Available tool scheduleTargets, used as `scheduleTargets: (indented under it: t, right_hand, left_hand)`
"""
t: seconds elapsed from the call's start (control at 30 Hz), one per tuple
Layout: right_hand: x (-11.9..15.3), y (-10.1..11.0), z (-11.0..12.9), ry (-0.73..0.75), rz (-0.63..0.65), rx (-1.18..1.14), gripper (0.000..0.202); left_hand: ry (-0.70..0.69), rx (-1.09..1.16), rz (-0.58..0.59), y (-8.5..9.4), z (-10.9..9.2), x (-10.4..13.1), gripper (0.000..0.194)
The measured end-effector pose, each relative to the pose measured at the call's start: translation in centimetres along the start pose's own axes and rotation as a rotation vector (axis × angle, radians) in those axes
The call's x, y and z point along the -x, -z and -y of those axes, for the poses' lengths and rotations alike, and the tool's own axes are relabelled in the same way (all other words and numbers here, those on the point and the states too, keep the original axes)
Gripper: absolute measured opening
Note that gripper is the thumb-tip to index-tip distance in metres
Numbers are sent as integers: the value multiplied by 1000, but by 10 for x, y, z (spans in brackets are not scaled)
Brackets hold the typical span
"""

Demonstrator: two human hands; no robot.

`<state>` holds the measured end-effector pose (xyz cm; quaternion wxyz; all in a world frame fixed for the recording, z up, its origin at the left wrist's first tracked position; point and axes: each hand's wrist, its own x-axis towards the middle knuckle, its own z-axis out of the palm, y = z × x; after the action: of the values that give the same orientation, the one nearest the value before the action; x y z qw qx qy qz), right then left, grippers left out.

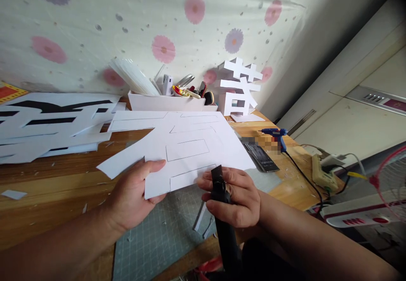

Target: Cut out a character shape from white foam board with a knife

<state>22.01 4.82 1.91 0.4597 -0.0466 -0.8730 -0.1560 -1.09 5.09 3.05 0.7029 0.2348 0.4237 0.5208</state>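
A white cut-out sheet (187,133) with pencilled outlines tilts above the table. My left hand (136,192) grips its lower left corner, thumb on top and fingers underneath. My right hand (237,196) is closed around what looks like a black utility knife (218,188), its flat dark tip pointing up. The fingertips of that hand are at the sheet's lower right edge; whether they also pinch it I cannot tell. Below lies a green gridded cutting mat (152,238), partly hidden by the sheet. Thin paper strips (199,216) rest on the mat.
White and black cut-outs (47,124) are stacked at left. A white box (168,102) of tools stands against the patterned wall covering, beside a standing white paper character (239,88). At right are a phone (261,157), a blue glue gun (277,135), a power strip (322,173) and a fan (393,183).
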Motion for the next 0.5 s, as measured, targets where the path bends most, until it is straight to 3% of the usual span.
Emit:
scheduleTargets:
  t: [0.13, 0.5]
  right_hand:
    - [1, -2, 0, -1, -6, 18, 6]
    - [5, -1, -3, 17, 33, 15, 8]
  left_hand:
    - [-20, -16, -33, 0, 1, 0, 43]
    - [-31, -17, 18, 0, 4, 2, 37]
